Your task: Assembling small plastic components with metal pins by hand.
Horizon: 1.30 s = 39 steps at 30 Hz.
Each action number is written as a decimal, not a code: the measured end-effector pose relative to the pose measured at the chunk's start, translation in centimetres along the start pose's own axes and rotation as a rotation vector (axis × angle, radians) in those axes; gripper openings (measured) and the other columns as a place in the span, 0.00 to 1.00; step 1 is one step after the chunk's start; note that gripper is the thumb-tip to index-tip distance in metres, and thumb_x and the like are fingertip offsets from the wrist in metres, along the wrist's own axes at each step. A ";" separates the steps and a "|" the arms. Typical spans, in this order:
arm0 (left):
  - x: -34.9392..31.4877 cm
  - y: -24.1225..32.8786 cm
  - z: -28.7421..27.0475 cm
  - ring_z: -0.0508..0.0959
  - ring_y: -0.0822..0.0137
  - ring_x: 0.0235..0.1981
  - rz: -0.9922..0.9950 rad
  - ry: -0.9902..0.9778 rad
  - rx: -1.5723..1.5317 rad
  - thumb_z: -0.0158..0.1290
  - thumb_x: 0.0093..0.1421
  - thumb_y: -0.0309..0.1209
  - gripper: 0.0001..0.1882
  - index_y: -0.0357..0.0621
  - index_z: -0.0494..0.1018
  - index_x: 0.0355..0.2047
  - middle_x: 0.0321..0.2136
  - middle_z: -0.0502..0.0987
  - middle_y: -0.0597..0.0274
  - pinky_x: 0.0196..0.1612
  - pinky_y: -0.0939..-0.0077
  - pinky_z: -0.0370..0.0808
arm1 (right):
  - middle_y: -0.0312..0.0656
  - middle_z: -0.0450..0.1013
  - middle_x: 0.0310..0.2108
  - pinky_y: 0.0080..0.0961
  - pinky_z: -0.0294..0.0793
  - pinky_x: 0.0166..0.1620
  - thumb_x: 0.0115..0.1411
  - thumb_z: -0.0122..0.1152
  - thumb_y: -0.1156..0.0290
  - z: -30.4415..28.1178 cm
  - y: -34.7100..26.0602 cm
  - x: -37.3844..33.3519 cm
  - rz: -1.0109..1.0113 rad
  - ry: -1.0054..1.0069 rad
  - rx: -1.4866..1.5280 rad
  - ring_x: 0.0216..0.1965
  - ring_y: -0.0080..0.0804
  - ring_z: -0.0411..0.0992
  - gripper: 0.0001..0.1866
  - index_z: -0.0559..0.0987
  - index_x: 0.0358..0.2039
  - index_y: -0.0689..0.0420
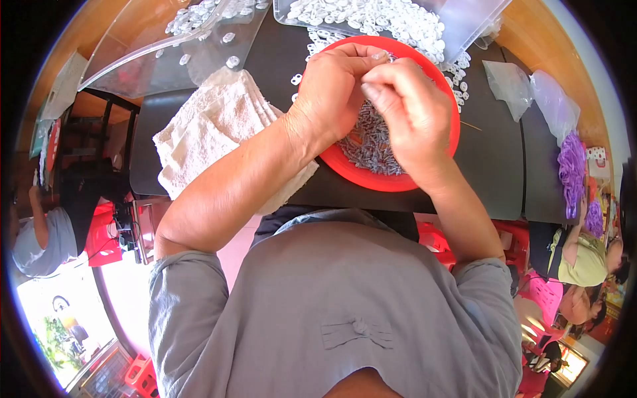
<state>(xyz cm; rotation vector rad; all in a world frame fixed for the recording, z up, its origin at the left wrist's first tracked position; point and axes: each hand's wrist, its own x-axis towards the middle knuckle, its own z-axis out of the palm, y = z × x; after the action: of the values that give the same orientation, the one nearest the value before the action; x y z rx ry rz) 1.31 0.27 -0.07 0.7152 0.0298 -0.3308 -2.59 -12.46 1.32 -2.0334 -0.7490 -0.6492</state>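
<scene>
Both hands are raised over a round red tray (434,166), close together near its far side. My left hand (332,89) is closed, thumb and fingers pinched on something too small to make out. Close by, my right hand (418,116) is also pinched shut, fingertips near the left thumb; what it grips is hidden. Below them in the tray lies a heap of small grey pieces (375,149). Small white oval plastic pieces (371,16) fill a clear box behind the tray, and others lie loose on the dark table around it.
A crumpled white towel (212,132) lies under my left forearm. At the far left stands a clear bin (146,73) with scattered white pieces. Clear plastic bags (507,86) and a purple bundle (572,172) are at the right. Other people sit or stand at both sides.
</scene>
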 end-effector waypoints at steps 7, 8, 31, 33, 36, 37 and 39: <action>-0.7 0.1 0.7 0.78 0.66 0.28 0.096 -0.052 0.278 0.54 0.60 0.24 0.06 0.31 0.73 0.32 0.28 0.77 0.56 0.33 0.73 0.77 | 0.33 0.74 0.29 0.14 0.69 0.37 0.61 0.58 0.79 -2.6 2.1 0.9 0.230 0.156 0.073 0.31 0.16 0.68 0.03 0.77 0.35 0.64; -0.8 0.0 0.7 0.78 0.66 0.28 0.098 -0.046 0.289 0.54 0.60 0.24 0.06 0.31 0.74 0.32 0.27 0.76 0.56 0.33 0.73 0.77 | 0.33 0.74 0.29 0.15 0.69 0.36 0.61 0.58 0.78 -2.5 2.2 0.8 0.218 0.140 0.064 0.31 0.16 0.68 0.03 0.76 0.35 0.64; -1.3 0.1 0.9 0.74 0.72 0.20 0.210 0.007 0.513 0.55 0.59 0.23 0.05 0.32 0.74 0.31 0.21 0.75 0.59 0.25 0.79 0.72 | 0.35 0.75 0.26 0.17 0.68 0.30 0.60 0.58 0.79 -1.6 2.6 0.4 0.050 0.086 -0.104 0.27 0.19 0.69 0.02 0.76 0.34 0.63; -1.3 0.2 0.9 0.74 0.72 0.19 0.208 0.005 0.496 0.55 0.59 0.24 0.05 0.32 0.74 0.31 0.21 0.75 0.59 0.24 0.79 0.72 | 0.33 0.74 0.27 0.15 0.69 0.30 0.61 0.58 0.78 -1.5 2.6 0.4 0.114 0.086 -0.040 0.27 0.17 0.69 0.02 0.76 0.34 0.62; -1.2 0.1 1.0 0.74 0.72 0.19 0.187 0.010 0.402 0.55 0.59 0.23 0.05 0.32 0.74 0.30 0.20 0.75 0.59 0.24 0.79 0.72 | 0.31 0.74 0.27 0.15 0.70 0.30 0.62 0.57 0.76 -1.4 2.3 0.5 0.270 0.124 0.061 0.28 0.16 0.69 0.03 0.77 0.34 0.60; -1.2 0.1 1.0 0.74 0.72 0.19 0.188 0.011 0.402 0.55 0.59 0.23 0.05 0.32 0.74 0.30 0.20 0.75 0.59 0.24 0.79 0.72 | 0.31 0.74 0.27 0.15 0.70 0.30 0.62 0.57 0.76 -1.5 2.3 0.5 0.270 0.123 0.061 0.28 0.16 0.69 0.03 0.77 0.34 0.60; -1.1 0.3 0.9 0.73 0.72 0.19 0.188 -0.008 0.413 0.55 0.59 0.23 0.05 0.32 0.74 0.30 0.21 0.75 0.59 0.24 0.79 0.72 | 0.31 0.73 0.26 0.15 0.71 0.30 0.62 0.57 0.75 -1.7 2.3 0.6 0.253 0.127 0.048 0.28 0.15 0.70 0.03 0.78 0.34 0.59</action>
<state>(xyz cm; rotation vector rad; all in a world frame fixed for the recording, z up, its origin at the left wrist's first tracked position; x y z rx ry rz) 0.23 0.23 0.91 1.1170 -0.1163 -0.1596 -0.86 -14.78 1.31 -1.9801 -0.4205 -0.6001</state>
